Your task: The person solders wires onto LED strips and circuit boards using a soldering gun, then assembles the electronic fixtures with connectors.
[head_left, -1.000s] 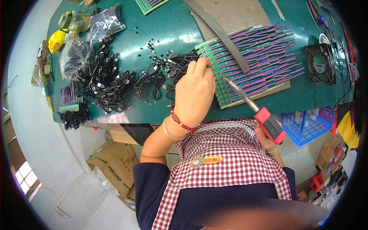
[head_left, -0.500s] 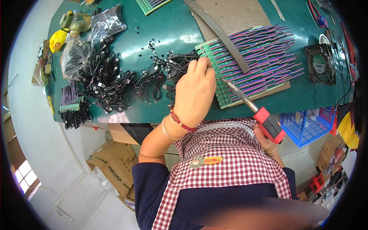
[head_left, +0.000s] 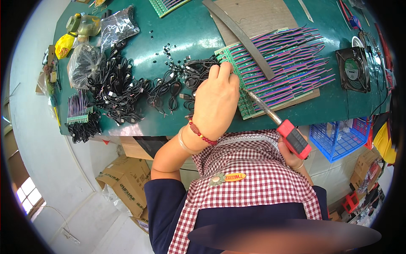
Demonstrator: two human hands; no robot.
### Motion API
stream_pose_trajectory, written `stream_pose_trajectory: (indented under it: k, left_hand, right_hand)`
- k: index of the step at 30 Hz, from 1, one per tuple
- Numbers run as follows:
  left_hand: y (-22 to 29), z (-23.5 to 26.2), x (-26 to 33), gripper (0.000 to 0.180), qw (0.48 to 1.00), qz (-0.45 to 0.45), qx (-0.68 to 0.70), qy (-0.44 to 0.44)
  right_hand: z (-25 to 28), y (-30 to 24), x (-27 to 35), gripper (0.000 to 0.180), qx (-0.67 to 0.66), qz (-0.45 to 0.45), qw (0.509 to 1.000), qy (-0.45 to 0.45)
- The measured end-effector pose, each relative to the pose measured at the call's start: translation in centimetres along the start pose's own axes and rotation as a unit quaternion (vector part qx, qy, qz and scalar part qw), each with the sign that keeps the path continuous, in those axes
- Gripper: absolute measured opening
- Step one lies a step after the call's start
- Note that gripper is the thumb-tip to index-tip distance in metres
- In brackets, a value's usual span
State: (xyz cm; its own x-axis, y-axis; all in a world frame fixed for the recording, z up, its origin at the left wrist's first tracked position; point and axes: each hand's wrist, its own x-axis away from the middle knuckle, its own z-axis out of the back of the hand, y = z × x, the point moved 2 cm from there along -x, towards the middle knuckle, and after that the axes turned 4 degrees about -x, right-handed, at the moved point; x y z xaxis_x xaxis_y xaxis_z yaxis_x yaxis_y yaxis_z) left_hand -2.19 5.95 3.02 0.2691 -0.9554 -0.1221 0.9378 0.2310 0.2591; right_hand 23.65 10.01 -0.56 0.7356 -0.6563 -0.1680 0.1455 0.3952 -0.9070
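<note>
- The left hand (head_left: 215,106), fingers curled, presses on the green circuit board (head_left: 253,91) at frame centre.
- The right hand (head_left: 292,154) grips a red-handled soldering iron (head_left: 275,120), its shaft slanting up-left toward the left fingertips.

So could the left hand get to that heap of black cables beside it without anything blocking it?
Probably yes. The left hand rests at the near edge of the green board, and the black cables lie right beside it on the open mat, with nothing standing between. The right hand holds the soldering iron.
</note>
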Motion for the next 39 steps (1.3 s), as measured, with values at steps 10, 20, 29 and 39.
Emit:
stream_pose_trajectory:
  k: [10, 20, 29, 39]
  left_hand:
    - [-0.1, -0.1, 0.0, 0.011, 1.0, 0.008, -0.008, -0.006]
    - [-0.1, -0.2, 0.0, 0.011, 1.0, 0.012, -0.004, -0.003]
    - [-0.1, -0.1, 0.1, 0.01, 1.0, 0.012, 0.0, 0.007]
    - [-0.1, -0.2, 0.2, 0.01, 1.0, 0.012, -0.005, 0.009]
  right_hand:
    - [0.3, 0.6, 1.5, 0.028, -0.043, -0.063, 0.997, 0.015]
    - [0.0, 0.5, 0.8, 0.024, -0.001, -0.028, 0.999, -0.015]
    - [0.1, -0.1, 0.9, 0.027, -0.016, -0.043, 0.999, 0.004]
    - [-0.2, 0.3, 1.0, 0.026, -0.017, -0.049, 0.999, -0.012]
